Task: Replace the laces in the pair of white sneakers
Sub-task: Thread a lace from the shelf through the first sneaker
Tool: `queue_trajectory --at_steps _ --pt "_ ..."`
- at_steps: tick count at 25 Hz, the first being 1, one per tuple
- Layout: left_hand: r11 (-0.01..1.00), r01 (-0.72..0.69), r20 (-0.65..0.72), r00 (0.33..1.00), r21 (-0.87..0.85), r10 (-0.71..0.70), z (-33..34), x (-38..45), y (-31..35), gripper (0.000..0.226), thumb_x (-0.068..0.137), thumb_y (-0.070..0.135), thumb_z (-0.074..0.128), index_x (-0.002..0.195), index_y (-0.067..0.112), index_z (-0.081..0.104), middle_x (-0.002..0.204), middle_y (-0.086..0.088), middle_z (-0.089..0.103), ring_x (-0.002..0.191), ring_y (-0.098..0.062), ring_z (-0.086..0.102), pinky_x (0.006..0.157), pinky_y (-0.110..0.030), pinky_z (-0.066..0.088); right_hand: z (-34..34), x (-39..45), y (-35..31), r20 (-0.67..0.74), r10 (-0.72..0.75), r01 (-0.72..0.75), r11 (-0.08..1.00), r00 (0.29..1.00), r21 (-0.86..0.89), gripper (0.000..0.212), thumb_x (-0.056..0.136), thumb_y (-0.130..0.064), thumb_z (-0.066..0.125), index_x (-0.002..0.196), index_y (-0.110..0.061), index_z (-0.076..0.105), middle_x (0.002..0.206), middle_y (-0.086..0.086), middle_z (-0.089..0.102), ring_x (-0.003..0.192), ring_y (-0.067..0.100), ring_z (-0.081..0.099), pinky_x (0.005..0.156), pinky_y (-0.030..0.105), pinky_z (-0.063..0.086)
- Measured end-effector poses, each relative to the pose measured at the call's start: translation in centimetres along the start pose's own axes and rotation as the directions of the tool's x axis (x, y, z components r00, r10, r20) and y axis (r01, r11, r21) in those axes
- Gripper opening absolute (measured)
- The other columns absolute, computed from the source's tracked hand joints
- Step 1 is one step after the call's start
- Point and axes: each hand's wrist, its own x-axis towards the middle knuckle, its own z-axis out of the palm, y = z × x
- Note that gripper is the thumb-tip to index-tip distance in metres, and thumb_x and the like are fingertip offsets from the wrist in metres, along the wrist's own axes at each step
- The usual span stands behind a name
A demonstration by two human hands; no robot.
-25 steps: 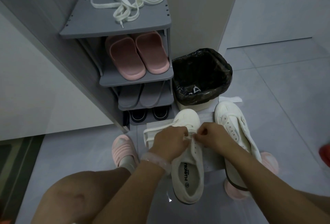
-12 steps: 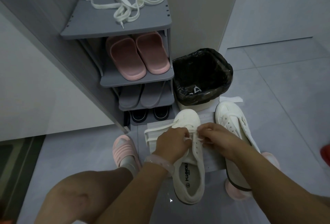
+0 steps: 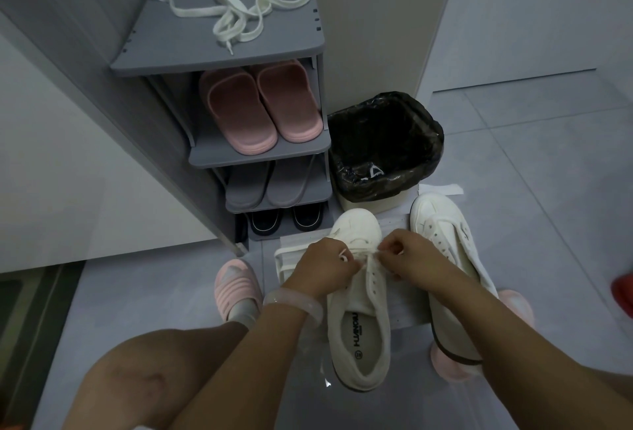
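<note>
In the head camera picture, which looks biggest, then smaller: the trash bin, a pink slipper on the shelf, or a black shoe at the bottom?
1. Trash bin
2. Pink slipper
3. Black shoe, though it is partly hidden.

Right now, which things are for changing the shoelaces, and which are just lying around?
For the job: left sneaker, the lace both hands pinch, right sneaker, loose laces on the shoe rack.

Lying about: pink slippers, grey slippers, black shoes, lined bin.

White sneakers (image 3: 359, 327), cream laces (image 3: 239, 15) on a grey shoe rack (image 3: 191, 53), pink slippers (image 3: 260, 111), black-lined bin (image 3: 383, 145), pale grey floor tiles (image 3: 548, 173).
</note>
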Motion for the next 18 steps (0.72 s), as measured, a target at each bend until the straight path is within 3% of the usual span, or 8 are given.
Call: queue_trajectory --at_steps 3,6,12,14,16,18 --pt "0.991 0.048 0.048 0.998 -0.123 -0.043 0.01 0.18 -0.09 0.022 0.084 0.026 0.064 0.064 0.017 0.058 0.066 0.005 0.052 0.066 -0.008 0.049 0.055 -0.018 0.036 0.18 -0.05 0.02 0.131 0.138 -0.168 0.950 0.982 0.264 0.012 0.086 -0.004 0.059 0.078 -0.012 0.059 0.072 0.004 0.057 0.063 0.011 0.052 0.055 0.017 0.044" --pt "0.976 0.121 0.079 0.991 -0.181 -0.109 0.13 0.30 -0.29 0.030 0.085 0.024 0.062 0.057 0.019 0.050 0.059 0.005 0.047 0.054 -0.006 0.043 0.049 -0.019 0.033 0.06 0.11 -0.18 0.192 0.194 -0.262 0.852 0.962 0.453 0.016 0.085 0.002 0.056 0.079 -0.012 0.059 0.068 0.005 0.053 0.059 0.010 0.047 0.054 0.018 0.039" --pt "0.983 0.118 0.061 0.992 -0.142 -0.111 0.30 0.42 -0.90 0.028 0.086 0.025 0.060 0.059 0.019 0.052 0.064 0.006 0.050 0.065 -0.011 0.049 0.052 -0.020 0.036 0.18 0.17 0.08 0.290 0.183 -0.339 0.618 0.939 0.710 0.022 0.089 0.005 0.046 0.088 -0.012 0.060 0.067 0.003 0.053 0.055 0.009 0.044 0.047 0.016 0.039" --pt "0.984 0.109 0.048 0.993 -0.143 -0.103 0.29 0.48 -0.93 0.029 0.086 0.026 0.060 0.058 0.021 0.051 0.064 0.007 0.050 0.070 -0.013 0.050 0.054 -0.020 0.036 0.30 0.17 0.14 0.280 0.196 -0.330 0.728 0.940 0.601 0.020 0.088 0.003 0.048 0.090 -0.011 0.062 0.070 0.003 0.054 0.058 0.009 0.045 0.051 0.018 0.039" --pt "0.986 0.092 0.034 0.996 -0.141 -0.088 0.29 0.55 -0.88 0.031 0.086 0.025 0.060 0.056 0.022 0.050 0.064 0.007 0.049 0.076 -0.015 0.051 0.056 -0.020 0.036 -0.03 0.12 0.01 0.211 0.193 -0.259 0.901 0.958 0.349 0.014 0.087 -0.003 0.054 0.091 -0.012 0.064 0.071 0.001 0.054 0.061 0.009 0.044 0.055 0.019 0.037" --pt "0.987 0.085 0.029 0.996 -0.136 -0.082 0.27 0.60 -0.83 0.031 0.086 0.025 0.060 0.057 0.022 0.050 0.066 0.007 0.051 0.078 -0.015 0.051 0.058 -0.019 0.036 -0.60 0.08 -0.26 0.159 0.156 -0.178 0.975 0.975 0.133 0.005 0.086 -0.008 0.060 0.087 -0.012 0.063 0.068 -0.002 0.052 0.061 0.009 0.044 0.055 0.019 0.035"
